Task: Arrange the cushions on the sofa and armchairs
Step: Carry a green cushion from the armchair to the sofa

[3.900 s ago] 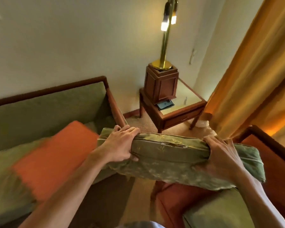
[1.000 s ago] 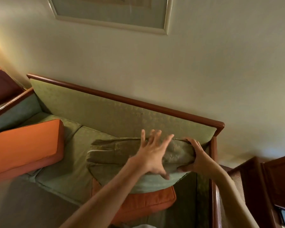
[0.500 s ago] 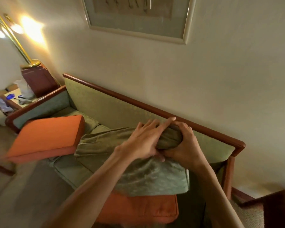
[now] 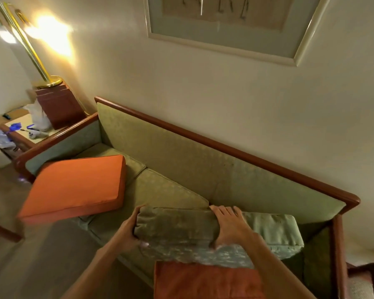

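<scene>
Two hands are holding the green cushion (image 4: 268, 231) at the sofa's (image 4: 203, 169) right end — the left hand (image 4: 125, 231) is gripping its left edge with fingers curled round it, and the right hand (image 4: 230, 225) is pressing flat on top, fingers spread and thumb down the front. The cushion is lying across the seat below the backrest, resting on an orange cushion (image 4: 205, 281). Another orange cushion (image 4: 73, 186) is lying tilted at the left end. Beyond that armrest, a side table (image 4: 22, 130) is carrying a brass lamp (image 4: 30, 48) on a wooden block (image 4: 58, 108) and some blurred small items — no writing is legible. A framed picture (image 4: 225, 22) is hanging above.
</scene>
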`<action>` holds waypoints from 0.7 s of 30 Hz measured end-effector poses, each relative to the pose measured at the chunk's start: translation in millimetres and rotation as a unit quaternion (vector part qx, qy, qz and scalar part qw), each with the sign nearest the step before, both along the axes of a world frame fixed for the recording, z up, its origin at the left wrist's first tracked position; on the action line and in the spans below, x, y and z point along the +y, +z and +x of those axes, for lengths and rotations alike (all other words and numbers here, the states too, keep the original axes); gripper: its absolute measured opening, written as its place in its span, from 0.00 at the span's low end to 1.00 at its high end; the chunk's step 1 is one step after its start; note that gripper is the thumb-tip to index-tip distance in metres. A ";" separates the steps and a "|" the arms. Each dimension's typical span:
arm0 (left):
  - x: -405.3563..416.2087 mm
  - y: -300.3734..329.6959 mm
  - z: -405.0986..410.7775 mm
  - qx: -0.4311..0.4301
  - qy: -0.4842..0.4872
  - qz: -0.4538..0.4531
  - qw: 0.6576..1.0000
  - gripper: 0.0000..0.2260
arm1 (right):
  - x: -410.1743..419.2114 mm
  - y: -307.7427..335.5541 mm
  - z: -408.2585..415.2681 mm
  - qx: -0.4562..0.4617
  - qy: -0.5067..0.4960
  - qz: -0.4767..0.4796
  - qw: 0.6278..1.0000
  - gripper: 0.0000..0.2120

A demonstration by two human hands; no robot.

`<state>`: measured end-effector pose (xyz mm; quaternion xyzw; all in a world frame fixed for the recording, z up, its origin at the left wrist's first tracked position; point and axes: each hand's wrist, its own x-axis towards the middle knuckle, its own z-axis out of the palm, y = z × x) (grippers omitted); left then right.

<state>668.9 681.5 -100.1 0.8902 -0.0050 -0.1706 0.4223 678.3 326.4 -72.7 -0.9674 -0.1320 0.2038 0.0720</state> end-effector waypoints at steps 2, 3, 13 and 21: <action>25.4 -14.0 12.4 0.038 -0.025 0.016 0.999 0.60 | -16.2 2.5 2.5 0.017 -0.046 -0.037 0.998 0.63; 28.4 -9.5 22.4 0.053 -0.056 0.011 0.997 0.60 | -25.7 4.0 0.5 0.021 -0.070 -0.049 0.996 0.63; -90.6 39.7 57.3 -0.049 -0.319 0.278 0.905 0.66 | -29.3 -15.2 -40.7 -0.032 -0.209 -0.050 0.976 0.58; -117.9 8.0 34.5 -0.119 -0.272 0.299 0.907 0.51 | -18.5 -24.2 -30.6 -0.062 -0.194 -0.048 0.978 0.48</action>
